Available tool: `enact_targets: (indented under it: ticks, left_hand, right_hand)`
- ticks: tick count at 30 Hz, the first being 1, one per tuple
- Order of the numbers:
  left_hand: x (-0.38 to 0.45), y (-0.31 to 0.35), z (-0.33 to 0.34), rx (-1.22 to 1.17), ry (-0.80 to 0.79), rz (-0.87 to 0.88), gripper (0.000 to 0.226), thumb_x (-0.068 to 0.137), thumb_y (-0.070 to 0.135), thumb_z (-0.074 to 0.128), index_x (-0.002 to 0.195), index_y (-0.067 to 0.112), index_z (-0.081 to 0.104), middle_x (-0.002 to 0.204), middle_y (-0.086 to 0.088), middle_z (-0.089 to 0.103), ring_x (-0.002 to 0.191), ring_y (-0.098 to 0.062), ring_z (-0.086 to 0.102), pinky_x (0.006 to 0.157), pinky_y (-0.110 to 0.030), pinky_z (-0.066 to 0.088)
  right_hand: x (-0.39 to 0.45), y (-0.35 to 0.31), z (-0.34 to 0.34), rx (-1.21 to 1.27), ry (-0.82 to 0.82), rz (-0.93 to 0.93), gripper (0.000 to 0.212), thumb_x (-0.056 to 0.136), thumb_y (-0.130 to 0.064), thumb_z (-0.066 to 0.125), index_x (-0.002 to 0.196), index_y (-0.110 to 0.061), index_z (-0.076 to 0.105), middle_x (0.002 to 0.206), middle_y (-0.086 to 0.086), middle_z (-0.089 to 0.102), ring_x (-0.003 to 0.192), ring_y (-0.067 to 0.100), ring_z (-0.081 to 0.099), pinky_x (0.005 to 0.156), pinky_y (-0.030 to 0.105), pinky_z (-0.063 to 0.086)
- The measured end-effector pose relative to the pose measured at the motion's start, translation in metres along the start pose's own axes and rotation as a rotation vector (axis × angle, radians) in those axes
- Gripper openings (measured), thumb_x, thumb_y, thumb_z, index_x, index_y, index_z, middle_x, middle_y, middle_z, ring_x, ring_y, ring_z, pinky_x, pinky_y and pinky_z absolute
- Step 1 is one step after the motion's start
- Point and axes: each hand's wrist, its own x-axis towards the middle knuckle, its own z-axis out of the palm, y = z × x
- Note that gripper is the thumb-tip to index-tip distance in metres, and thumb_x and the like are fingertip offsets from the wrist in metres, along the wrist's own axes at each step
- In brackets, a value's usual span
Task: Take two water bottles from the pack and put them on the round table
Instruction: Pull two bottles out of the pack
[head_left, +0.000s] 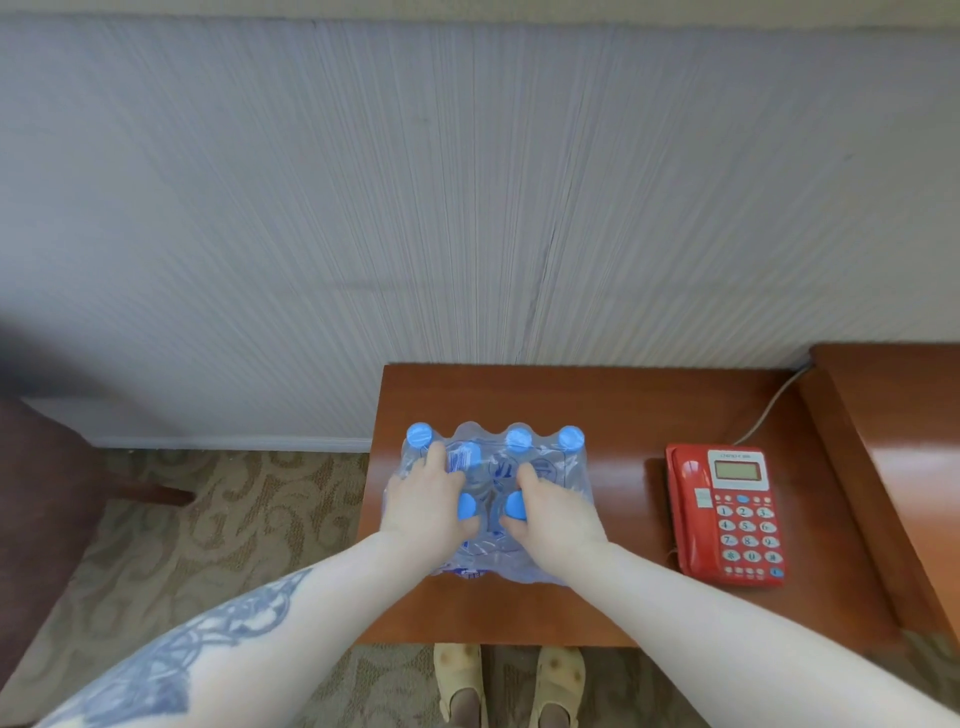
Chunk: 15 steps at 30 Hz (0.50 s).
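Observation:
A shrink-wrapped pack of water bottles (545, 467) with blue caps stands on a brown wooden side table (623, 415). My left hand (423, 501) rests on the pack's left half, fingers wrapped around a bottle top with a blue cap showing beside the thumb. My right hand (556, 512) is closed around another bottle top in the middle, its blue cap peeking out at the fingers. Three caps in the back row are uncovered. The round table is not in view.
A red desk telephone (727, 514) sits to the right of the pack, its cord running to the wall. A higher wooden surface (893, 415) adjoins at far right. A dark chair (62, 467) stands at left on patterned carpet (234, 519). My slippered feet (509, 680) show below.

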Motion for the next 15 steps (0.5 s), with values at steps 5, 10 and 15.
enact_targets:
  ticks: [5,10,15]
  left_hand:
    - [-0.009,0.005,-0.010,-0.134,0.274,0.048,0.031,0.070,0.049,0.052,0.072,0.021,0.039,0.100,0.003,0.043,0.071,-0.016,0.036,0.065,-0.031,0.032]
    - [-0.013,0.005,-0.041,-0.146,0.479,0.128,0.033,0.067,0.047,0.057,0.064,0.017,0.044,0.089,0.001,0.046,0.063,-0.021,0.048,0.058,-0.034,0.040]
    - [-0.020,0.002,-0.069,-0.066,0.548,0.201,0.033,0.064,0.050,0.053,0.060,0.020,0.039,0.083,0.000,0.049,0.064,-0.019,0.049,0.057,-0.036,0.041]
  right_hand:
    - [-0.013,0.003,-0.023,0.130,0.122,0.033,0.027,0.088,-0.041,0.053,0.087,-0.027,0.030,0.069,-0.006,0.054,0.061,0.022,0.054,0.045,0.031,0.034]
    - [-0.027,0.001,-0.049,0.221,0.227,0.016,0.032,0.082,-0.046,0.057,0.082,-0.028,0.030,0.063,-0.006,0.054,0.062,0.027,0.057,0.046,0.032,0.035]
    - [-0.034,-0.009,-0.067,0.221,0.270,-0.040,0.032,0.082,-0.046,0.056,0.082,-0.027,0.030,0.070,-0.002,0.058,0.068,0.030,0.059,0.053,0.032,0.035]
